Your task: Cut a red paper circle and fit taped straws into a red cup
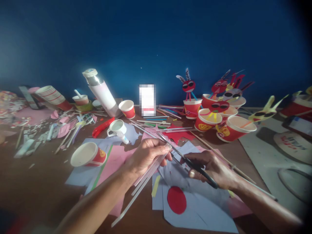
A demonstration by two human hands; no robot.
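Observation:
My left hand [151,152] pinches a bundle of thin whitish strips [128,205] between thumb and fingers. Their long ends trail down toward the front of the table. In my right hand [207,162] is a pair of scissors [201,172] with black handles. Its blades appear parted close to my left fingertips; whether they touch the strips, I cannot tell. Below both hands lie grey-blue paper sheets [200,211] and a red paper circle [176,200]. Pink paper [115,170] spreads under my left forearm.
Red-and-white paper cups [235,128] holding paper-faced figures [188,86] stand at right. A tilted-looking thermos [102,94], a white mug [117,127] and a red tool [102,127] are behind my left hand. Paper scraps [64,128] litter the left. A long stick [219,156] lies beyond my right hand.

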